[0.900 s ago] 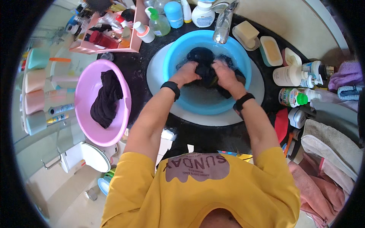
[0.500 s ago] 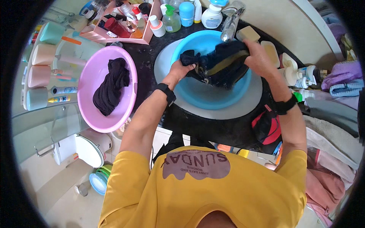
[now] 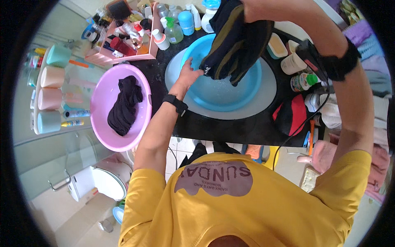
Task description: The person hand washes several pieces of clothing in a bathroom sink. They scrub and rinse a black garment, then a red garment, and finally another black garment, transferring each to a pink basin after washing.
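A dark navy garment (image 3: 240, 41) with olive stripes hangs in folds over the light-blue basin (image 3: 247, 99), which has water in the bottom. My right hand (image 3: 256, 10) grips its upper part, raised high at the top of the view. Beside the garment's lower left edge, my left hand (image 3: 190, 76) is open, fingers apart and thumb close to the cloth; I cannot tell whether it touches. Farther left, a pink-purple basin (image 3: 96, 99) holds a twisted black cloth (image 3: 125, 107).
The blue basin sits over a pale oval sink (image 3: 263, 109) in a black counter (image 3: 197, 131). A pink organizer (image 3: 154, 51) with toiletries stands at the back left. Bottles (image 3: 302, 81) and a red-and-black cloth item (image 3: 294, 115) lie right, near a hanging cable (image 3: 302, 123).
My right hand has lifted the garment up out of the blue basin, and its lower end now hangs above the water. My left hand has loosened its hold on the cloth.
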Motion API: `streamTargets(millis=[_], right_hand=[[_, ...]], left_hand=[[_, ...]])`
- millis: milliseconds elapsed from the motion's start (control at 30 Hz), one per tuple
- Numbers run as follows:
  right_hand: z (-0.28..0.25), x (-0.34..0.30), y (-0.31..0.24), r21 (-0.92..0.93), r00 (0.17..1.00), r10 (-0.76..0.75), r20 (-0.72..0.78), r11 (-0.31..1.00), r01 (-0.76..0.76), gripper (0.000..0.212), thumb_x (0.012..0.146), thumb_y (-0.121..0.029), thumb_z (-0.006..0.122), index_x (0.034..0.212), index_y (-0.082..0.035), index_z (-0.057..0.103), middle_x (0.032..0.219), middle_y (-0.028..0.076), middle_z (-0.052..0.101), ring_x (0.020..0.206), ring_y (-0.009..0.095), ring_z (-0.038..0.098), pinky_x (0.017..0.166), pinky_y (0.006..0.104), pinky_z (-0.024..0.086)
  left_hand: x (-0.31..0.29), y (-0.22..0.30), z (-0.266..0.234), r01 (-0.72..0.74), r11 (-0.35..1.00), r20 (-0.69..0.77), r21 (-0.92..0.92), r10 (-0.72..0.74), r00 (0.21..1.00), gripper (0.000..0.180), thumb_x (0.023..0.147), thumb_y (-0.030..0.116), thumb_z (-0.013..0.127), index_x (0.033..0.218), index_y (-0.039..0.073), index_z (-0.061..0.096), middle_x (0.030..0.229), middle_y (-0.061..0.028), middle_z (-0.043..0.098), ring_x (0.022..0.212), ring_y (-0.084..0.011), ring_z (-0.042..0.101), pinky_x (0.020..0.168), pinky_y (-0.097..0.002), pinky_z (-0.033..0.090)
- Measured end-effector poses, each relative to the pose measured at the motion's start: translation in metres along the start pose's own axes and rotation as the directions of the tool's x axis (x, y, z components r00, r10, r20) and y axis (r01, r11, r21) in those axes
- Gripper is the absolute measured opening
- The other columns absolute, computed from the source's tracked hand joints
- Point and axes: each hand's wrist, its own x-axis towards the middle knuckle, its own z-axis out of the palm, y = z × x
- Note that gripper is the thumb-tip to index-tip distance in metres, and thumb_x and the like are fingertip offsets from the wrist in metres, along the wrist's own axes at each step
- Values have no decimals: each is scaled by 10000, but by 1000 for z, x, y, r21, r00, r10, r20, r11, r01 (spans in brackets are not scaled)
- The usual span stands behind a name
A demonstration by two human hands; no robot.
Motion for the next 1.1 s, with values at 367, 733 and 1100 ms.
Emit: streamTargets(millis=[367,733,1100], right_hand=[[-41,14,-59,-5,940,23,339,1000,-22,345,708,-21,641,1053,-25,625,994,179,647,967,343,612,807,391,487],[43,-60,-25,623,847,-65,-528,649,438,308,754,28,641,1047,-64,627,996,120,632,1026,277,574,891,336,457],[315,-87,-11,271,684,542,488,-839,472,369,832,-282,744,1121,-81,634,1148,97,668,1033,247,653,883,431,544]], left_hand=[[-26,40,60,-567,817,48,106,566,823,1179,561,400,900,1376,-42,170,1424,-237,253,1342,-353,235,1121,-425,196],[-5,16,78,-326,671,-401,-666,47,915,481,874,404,671,1202,61,595,1168,-59,635,1026,-248,594,894,-391,462],[-28,73,61,-25,269,-26,-963,1,1000,417,936,372,568,1246,93,558,1238,-87,615,1124,-258,595,963,-434,496]])
